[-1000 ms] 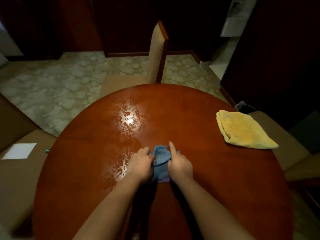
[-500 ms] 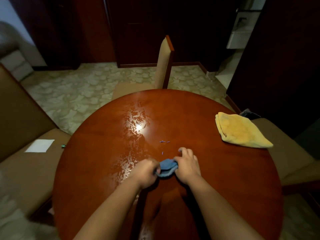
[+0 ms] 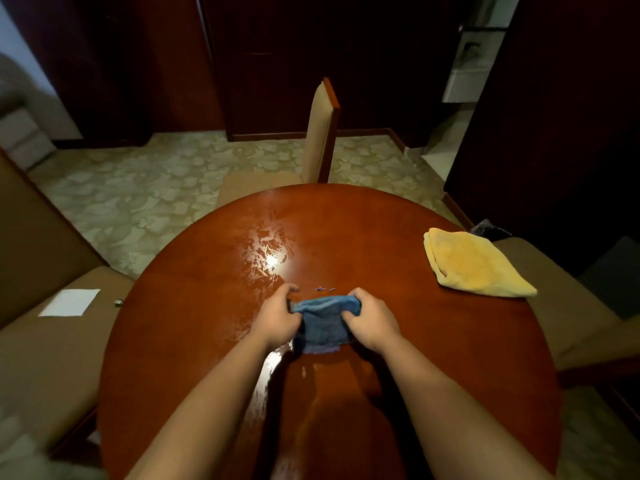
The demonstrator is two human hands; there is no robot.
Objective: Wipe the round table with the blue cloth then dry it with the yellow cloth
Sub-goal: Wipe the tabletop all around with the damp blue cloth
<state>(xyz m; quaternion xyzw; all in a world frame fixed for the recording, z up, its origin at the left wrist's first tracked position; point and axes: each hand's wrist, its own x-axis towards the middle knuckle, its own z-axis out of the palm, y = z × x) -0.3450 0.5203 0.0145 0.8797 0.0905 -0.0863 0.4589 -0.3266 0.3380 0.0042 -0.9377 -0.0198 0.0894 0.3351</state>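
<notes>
Both hands, left hand [image 3: 277, 318] and right hand [image 3: 372, 320], pinching bunched, rumpled blue cloth [image 3: 323, 322] above table [image 3: 433, 341].

Blue cloth [image 3: 323, 322] ends hidden inside hands; tiny blue specks [image 3: 323, 289] beyond cloth unidentifiable.

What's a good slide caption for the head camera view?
Both hands, left and right, grip blue cloth over wet round table; yellow cloth waits.
</notes>
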